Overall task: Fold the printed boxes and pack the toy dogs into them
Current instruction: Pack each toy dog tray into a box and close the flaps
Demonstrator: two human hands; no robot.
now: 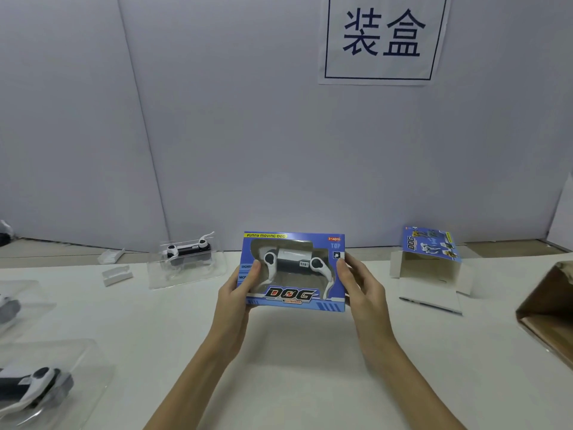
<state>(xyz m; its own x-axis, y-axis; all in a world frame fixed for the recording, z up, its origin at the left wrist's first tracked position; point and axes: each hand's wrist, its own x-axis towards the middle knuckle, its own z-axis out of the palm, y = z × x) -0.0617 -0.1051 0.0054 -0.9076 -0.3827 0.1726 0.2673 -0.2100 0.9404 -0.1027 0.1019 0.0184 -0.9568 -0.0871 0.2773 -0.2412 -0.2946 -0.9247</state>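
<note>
The packed blue dog box (293, 273) is pinched above the tabletop (294, 367) only at its side edges by the left hand (237, 293) and right hand (359, 283), so slipping or window crushing is risked

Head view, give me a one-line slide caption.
Both hands hold a packed dog box above the table.
</note>
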